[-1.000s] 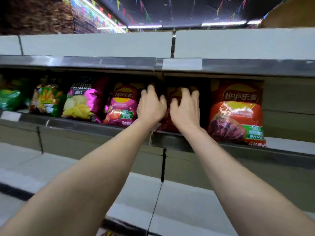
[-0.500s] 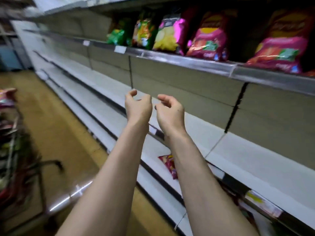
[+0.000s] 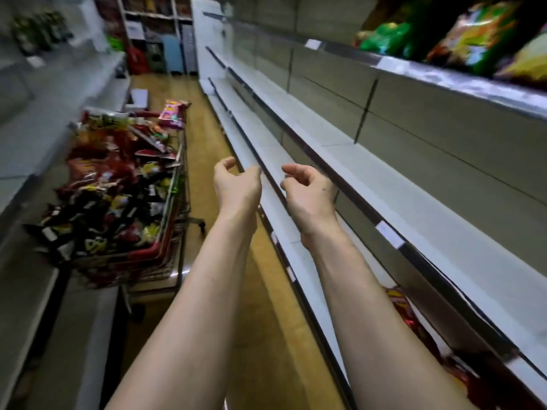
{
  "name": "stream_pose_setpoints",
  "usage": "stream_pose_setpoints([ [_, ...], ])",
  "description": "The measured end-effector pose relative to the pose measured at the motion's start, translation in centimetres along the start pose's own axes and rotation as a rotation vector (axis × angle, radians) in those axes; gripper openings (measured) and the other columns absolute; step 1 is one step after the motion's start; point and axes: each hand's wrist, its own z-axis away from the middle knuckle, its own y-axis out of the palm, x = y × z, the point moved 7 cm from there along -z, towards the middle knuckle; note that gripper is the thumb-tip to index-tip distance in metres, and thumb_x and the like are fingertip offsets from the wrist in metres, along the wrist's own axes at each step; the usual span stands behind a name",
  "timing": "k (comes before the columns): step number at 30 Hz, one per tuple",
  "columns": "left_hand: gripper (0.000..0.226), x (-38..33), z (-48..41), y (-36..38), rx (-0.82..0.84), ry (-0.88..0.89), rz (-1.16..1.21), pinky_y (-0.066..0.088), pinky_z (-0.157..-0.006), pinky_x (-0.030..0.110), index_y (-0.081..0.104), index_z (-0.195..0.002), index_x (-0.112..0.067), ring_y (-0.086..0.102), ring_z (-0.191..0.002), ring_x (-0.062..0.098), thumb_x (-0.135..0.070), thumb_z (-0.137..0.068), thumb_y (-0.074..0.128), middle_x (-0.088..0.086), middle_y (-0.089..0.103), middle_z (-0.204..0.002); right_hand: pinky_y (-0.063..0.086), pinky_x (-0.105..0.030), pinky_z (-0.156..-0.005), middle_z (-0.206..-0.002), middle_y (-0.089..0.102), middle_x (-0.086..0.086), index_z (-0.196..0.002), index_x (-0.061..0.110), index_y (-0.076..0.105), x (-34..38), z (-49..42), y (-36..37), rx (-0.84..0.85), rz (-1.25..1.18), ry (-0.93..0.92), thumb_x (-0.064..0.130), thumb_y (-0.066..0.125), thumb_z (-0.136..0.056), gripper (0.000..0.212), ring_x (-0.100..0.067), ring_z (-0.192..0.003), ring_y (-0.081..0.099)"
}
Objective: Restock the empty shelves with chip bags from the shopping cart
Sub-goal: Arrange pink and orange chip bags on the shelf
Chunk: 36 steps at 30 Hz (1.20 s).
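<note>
Fingers (image 3: 227,163) loosely curled, gripping nothing: left hand (image 3: 236,187) and right hand (image 3: 310,193) mid-aisle, shopping cart (image 3: 142,253) of chip bags (image 3: 118,184) at left, shelves (image 3: 384,179) right.

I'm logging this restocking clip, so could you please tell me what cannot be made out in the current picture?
All in the head view:
- Chip bags in the cart: motion blur, brands unreadable.
- Green and yellow bags on the top shelf: blurred, cut by the top and right edges.
- Red bag low down: partly hidden by the right forearm and the shelf above.
- Shelf labels: too small to read.
</note>
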Motion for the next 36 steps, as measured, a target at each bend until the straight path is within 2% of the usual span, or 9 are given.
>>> stream_pose_setpoints([
  [2,0.044,-0.6,-2.6,-2.2,-0.035,0.001,-0.006,0.049,-0.065,0.026,0.042,-0.133,-0.02,0.06,-0.088,0.015,-0.016,-0.091,0.057,0.005,0.057,-0.115,0.05,-0.019,-0.082,-0.106,0.062,0.004,-0.108,0.022,0.062,0.3,-1.2,3.7,0.048,-0.007,-0.005,0.006,0.053,-0.093,0.023,-0.012,-0.101,0.059],
  [5,0.05,-1.5,-6.0,-5.6,-0.082,-0.007,-0.033,0.052,-0.091,0.038,0.041,-0.137,-0.02,0.06,-0.104,0.021,-0.017,-0.089,0.056,0.007,0.055,-0.125,0.051,-0.025,-0.09,-0.107,0.063,0.001,-0.105,0.021,0.063,0.8,-2.8,8.9,0.093,-0.028,-0.016,0.004,0.052,-0.093,0.023,-0.015,-0.105,0.061],
  [7,0.05,-2.1,-8.2,-8.2,-0.122,-0.005,-0.025,0.053,-0.085,0.036,0.042,-0.136,-0.022,0.061,-0.099,0.019,-0.017,-0.089,0.057,0.006,0.055,-0.125,0.051,-0.033,-0.097,-0.11,0.065,-0.002,-0.099,0.022,0.064,1.0,-3.6,12.6,0.131,-0.049,-0.016,0.003,0.053,-0.092,0.023,-0.019,-0.108,0.061],
  [9,0.049,-2.6,-10.1,-11.0,-0.158,-0.006,-0.011,0.054,-0.078,0.034,0.043,-0.136,-0.021,0.06,-0.092,0.017,-0.017,-0.09,0.057,0.004,0.053,-0.122,0.053,-0.032,-0.093,-0.105,0.066,0.0,-0.101,0.021,0.066,1.0,-4.3,16.1,0.185,-0.058,-0.009,0.004,0.054,-0.091,0.023,-0.018,-0.104,0.063],
  [12,0.043,-2.7,-12.7,-15.1,-0.242,-0.034,0.018,0.054,-0.089,0.04,0.045,-0.131,-0.021,0.06,-0.095,0.018,-0.016,-0.09,0.059,0.002,0.053,-0.118,0.05,-0.012,-0.068,-0.089,0.064,0.008,-0.104,0.016,0.067,1.3,-4.8,20.8,0.291,-0.092,-0.008,0.003,0.056,-0.091,0.021,-0.002,-0.081,0.06],
  [17,0.052,-2.4,-16.0,-20.0,-0.368,-0.061,0.024,0.05,-0.098,0.045,0.044,-0.136,-0.021,0.058,-0.11,0.023,-0.022,-0.088,0.063,0.005,0.053,-0.13,0.049,-0.024,-0.079,-0.088,0.065,0.004,-0.101,0.015,0.068,1.0,-5.8,27.5,0.424,-0.122,0.005,0.004,0.063,-0.088,0.018,-0.008,-0.083,0.059],
  [26,0.043,-2.4,-22.8,-21.1,-0.479,-0.07,0.054,0.052,-0.096,0.043,0.049,-0.131,-0.018,0.06,-0.107,0.021,-0.016,-0.09,0.061,0.008,0.058,-0.122,0.049,-0.026,-0.08,-0.096,0.067,0.001,-0.098,0.022,0.067,-0.2,-12.2,34.4,0.572,-0.119,0.029,0.008,0.064,-0.088,0.018,-0.013,-0.093,0.063],
  [30,0.042,-2.9,-27.0,-18.9,-0.487,-0.066,0.08,0.052,-0.078,0.033,0.049,-0.133,-0.017,0.059,-0.087,0.013,-0.015,-0.092,0.06,0.006,0.06,-0.119,0.053,-0.034,-0.09,-0.098,0.069,-0.002,-0.093,0.023,0.068,0.2,-16.8,36.1,0.617,-0.129,0.018,0.007,0.064,-0.087,0.018,-0.018,-0.099,0.065],
  [36,0.045,-3.3,-32.4,-16.1,-0.52,-0.056,0.111,0.052,-0.067,0.029,0.048,-0.135,-0.017,0.057,-0.077,0.011,-0.014,-0.091,0.06,0.007,0.058,-0.123,0.05,-0.017,-0.063,-0.09,0.067,0.001,-0.105,0.015,0.067,0.1,-23.2,37.7,0.692,-0.14,0.012,0.005,0.061,-0.091,0.019,-0.009,-0.079,0.061],
])
